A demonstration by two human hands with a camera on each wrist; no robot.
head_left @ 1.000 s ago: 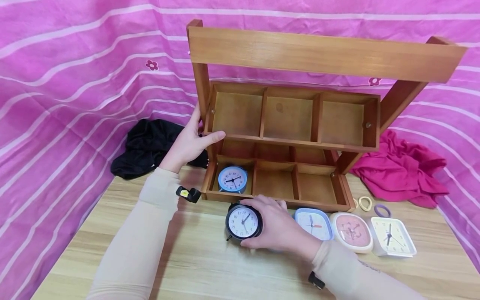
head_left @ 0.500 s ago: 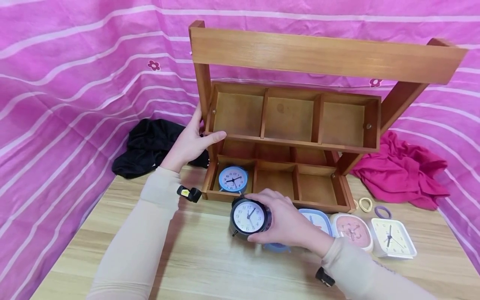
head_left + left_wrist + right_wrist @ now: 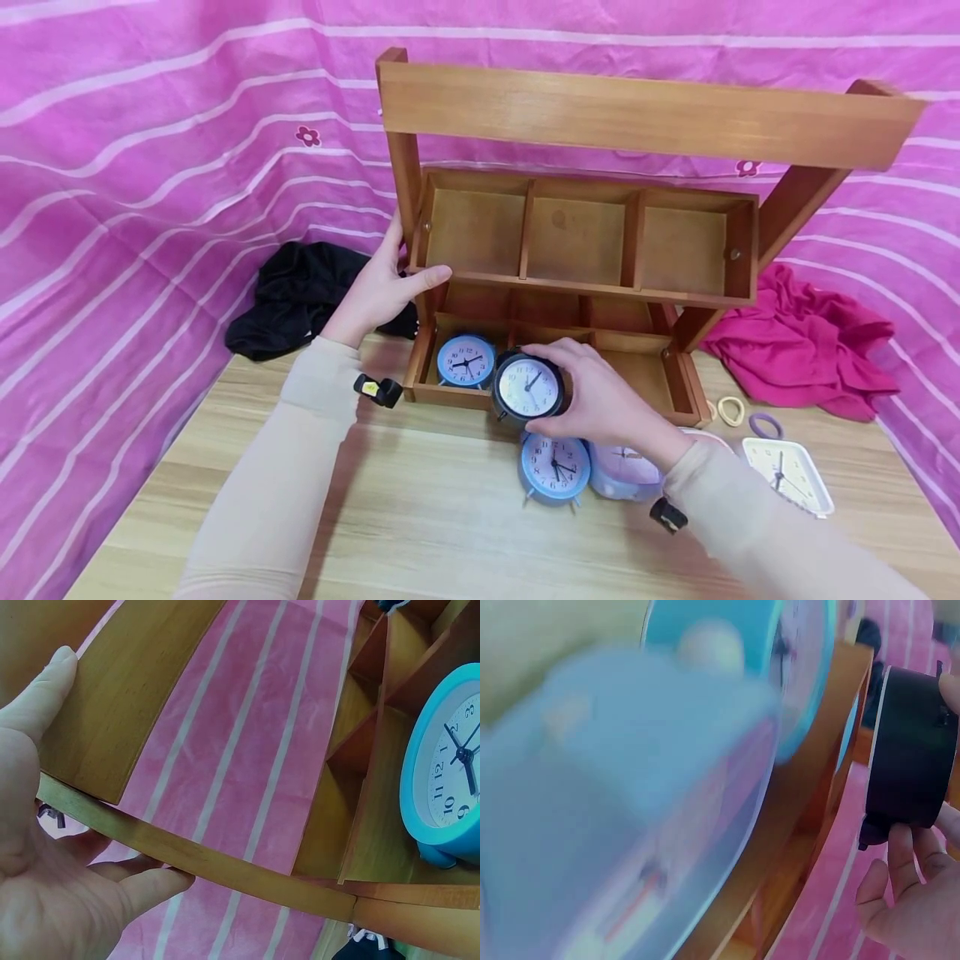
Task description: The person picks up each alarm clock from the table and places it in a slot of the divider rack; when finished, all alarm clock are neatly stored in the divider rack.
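Observation:
My right hand (image 3: pixel 592 392) grips a round black alarm clock (image 3: pixel 528 387) by its right side, its white dial facing up. The clock overlaps the front of the lower middle compartment of a wooden two-tier shelf (image 3: pixel 652 112). In the right wrist view, fingers and thumb curve around the clock's black casing (image 3: pixel 911 746). My left hand (image 3: pixel 382 283) holds the shelf's left side, thumb over the upper tray's front; the left wrist view shows its fingers (image 3: pixel 157 889) behind the wooden side bar. A round blue alarm clock (image 3: pixel 466 362) sits in the lower left compartment.
Before the shelf stand another round blue alarm clock (image 3: pixel 555 468), a light-blue squarish clock (image 3: pixel 624 475) and a white square clock (image 3: pixel 787 475). My right forearm mostly hides a pink clock. Hair ties (image 3: pixel 765 426), a crimson cloth (image 3: pixel 798 346) and a black cloth (image 3: pixel 300 292) flank the shelf.
My right hand has carried the black clock right and up toward the lower middle compartment, uncovering the round blue clock on the table. The left hand keeps its place on the shelf.

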